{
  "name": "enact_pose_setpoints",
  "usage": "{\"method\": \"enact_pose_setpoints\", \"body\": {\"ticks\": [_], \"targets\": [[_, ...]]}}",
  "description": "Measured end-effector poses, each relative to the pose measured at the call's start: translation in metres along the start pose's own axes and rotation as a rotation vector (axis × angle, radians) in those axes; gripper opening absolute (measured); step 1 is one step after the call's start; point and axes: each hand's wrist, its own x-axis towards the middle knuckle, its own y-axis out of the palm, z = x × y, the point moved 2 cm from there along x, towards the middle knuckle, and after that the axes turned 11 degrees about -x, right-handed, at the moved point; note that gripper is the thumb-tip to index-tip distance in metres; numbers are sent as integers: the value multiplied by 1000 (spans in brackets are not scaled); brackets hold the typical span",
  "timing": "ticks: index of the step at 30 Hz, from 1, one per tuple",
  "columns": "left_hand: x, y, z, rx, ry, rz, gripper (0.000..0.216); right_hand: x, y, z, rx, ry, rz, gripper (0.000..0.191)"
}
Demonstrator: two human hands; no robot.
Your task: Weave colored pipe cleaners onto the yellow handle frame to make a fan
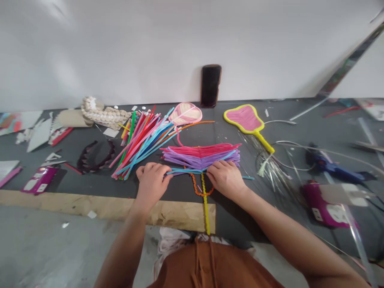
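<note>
In the head view, a row of bent pipe cleaners, red above purple, lies across a yellow twisted pipe-cleaner stem. A light blue pipe cleaner runs along the lower edge of the purple ones. My left hand pinches its left end between thumb and fingers. Toward its right end, my right hand is closed over it, fingers curled beside the purple strands; the fingertips are partly hidden. A wavy orange pipe cleaner loops around the stem between my hands.
Loose coloured pipe cleaners lie to the left, near a dark headband. Behind are a pink leaf shape, a yellow-edged pink shape and a phone against the wall. A blue glue gun and cables lie right.
</note>
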Motion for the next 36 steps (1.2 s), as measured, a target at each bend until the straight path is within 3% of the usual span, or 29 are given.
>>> {"method": "enact_pose_setpoints", "body": {"ticks": [5, 8, 13, 18, 24, 36], "targets": [[6, 4, -1, -243, 28, -95, 14, 1, 0, 0, 8, -1, 12, 19], [10, 11, -5, -340, 80, -77, 17, 1, 1, 0, 15, 0, 11, 18], [12, 18, -12, -213, 219, -132, 22, 2, 1, 1, 20, 9, 25, 17], [14, 22, -17, -118, 448, -198, 17, 3, 2, 1, 35, 21, 49, 19], [21, 22, -19, 53, 672, -124, 21, 2, 4, 0, 41, 21, 26, 17], [40, 38, -18, -94, 772, -80, 21, 2, 6, 0, 17, -19, -106, 19]]}}
